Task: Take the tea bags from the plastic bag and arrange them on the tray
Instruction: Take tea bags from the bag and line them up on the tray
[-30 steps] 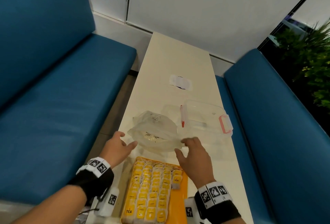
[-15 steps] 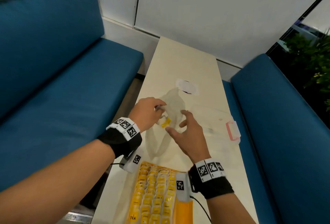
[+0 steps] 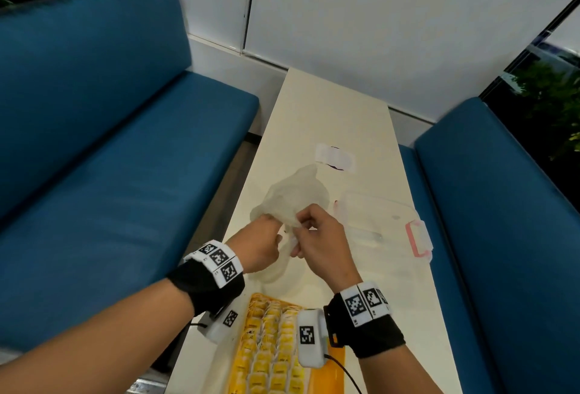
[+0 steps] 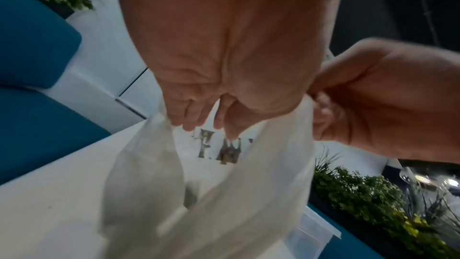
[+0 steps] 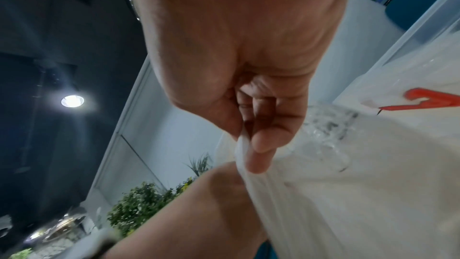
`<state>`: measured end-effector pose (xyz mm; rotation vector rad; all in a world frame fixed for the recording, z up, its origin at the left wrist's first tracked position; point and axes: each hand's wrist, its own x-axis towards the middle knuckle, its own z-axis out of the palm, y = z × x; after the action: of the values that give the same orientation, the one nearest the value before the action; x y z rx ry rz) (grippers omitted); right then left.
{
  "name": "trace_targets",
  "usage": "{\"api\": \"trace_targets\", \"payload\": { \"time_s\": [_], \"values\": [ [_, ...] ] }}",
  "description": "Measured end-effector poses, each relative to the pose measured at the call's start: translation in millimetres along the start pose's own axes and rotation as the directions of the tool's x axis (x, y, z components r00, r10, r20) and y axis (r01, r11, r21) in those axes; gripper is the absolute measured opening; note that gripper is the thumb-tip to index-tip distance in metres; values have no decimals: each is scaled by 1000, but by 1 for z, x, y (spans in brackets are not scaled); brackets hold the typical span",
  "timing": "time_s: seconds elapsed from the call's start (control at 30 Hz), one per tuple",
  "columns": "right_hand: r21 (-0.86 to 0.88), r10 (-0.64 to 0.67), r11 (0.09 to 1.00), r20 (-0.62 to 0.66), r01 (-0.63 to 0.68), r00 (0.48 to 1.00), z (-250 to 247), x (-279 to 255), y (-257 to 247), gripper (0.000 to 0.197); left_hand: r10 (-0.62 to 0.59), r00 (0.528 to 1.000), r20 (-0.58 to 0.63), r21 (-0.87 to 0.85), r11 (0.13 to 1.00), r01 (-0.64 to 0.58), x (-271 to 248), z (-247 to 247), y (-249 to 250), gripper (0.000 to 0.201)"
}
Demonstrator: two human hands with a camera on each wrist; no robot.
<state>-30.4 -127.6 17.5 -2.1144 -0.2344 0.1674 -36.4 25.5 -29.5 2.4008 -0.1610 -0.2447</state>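
both forearms reach forward over the bench (image 3: pixel 329 117), and the left hand (image 3: pixel 257 246) and right hand (image 3: pixel 323 246) meet close together above it, knuckles up, holding the plastic bag (image 3: pixel 292 199) lifted off the surface.

the head view shows the crumpled bag rising beyond the hands, the orange tray (image 3: pixel 335 362) at the near edge of the bench with rows of yellow tea bags (image 3: pixel 270 346) already on it, and a clear box (image 3: pixel 376 221) with a pink latch just to the right of the hands. the left wrist view shows the bag hanging open below the palm, with blurred dark print on it. the right wrist view shows the pinch itself and the clear box behind it.

the right thumb and fingers (image 5: pixel 261 145) are pressed together, pinching a gathered edge of the bag. the left fingers (image 4: pixel 189 117) are curled down onto the bag's rim, gripping it. whether any tea bags are inside the bag cannot be told.
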Motion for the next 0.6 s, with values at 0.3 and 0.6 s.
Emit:
{"api": "trace_targets", "payload": {
  "time_s": [0.3,0.6],
  "values": [
    [131,-43,991,149,24,988,33,-24,-19,15,-221,962,164,127,971,201,-1,-8,-11,34],
    [289,223,927,87,-239,971,6,-24,35,10,-445,884,141,248,881,404,-15,-33,-27,58]
  ]
}}
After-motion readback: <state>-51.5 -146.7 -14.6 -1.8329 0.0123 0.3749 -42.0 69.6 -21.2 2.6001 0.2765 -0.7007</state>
